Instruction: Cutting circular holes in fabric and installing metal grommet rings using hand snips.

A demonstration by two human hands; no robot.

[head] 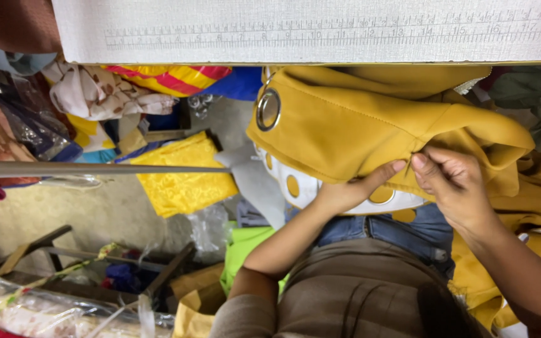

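While you pinch the seam, mind these:
Left hand (345, 191): thumb pressed on mustard curtain (358, 125) fold; holding it
Right hand (449, 184): fingers closed on same fold
Curtain: bunched over your lap, below white table edge (283, 31)
Risk: heavy cloth could slide; metal eyelet (268, 109) side drags it down

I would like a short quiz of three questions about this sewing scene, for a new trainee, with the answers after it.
1. True or false: both hands touch the mustard curtain fabric.
2. Which thing is set into the fabric near its left edge? A) a zipper B) a metal eyelet ring C) a button
3. Fill in: the white board along the top edge has a printed ______ scale.

Key
1. True: the left hand grips the fabric from below, and the right hand pinches its fold.
2. B
3. ruler
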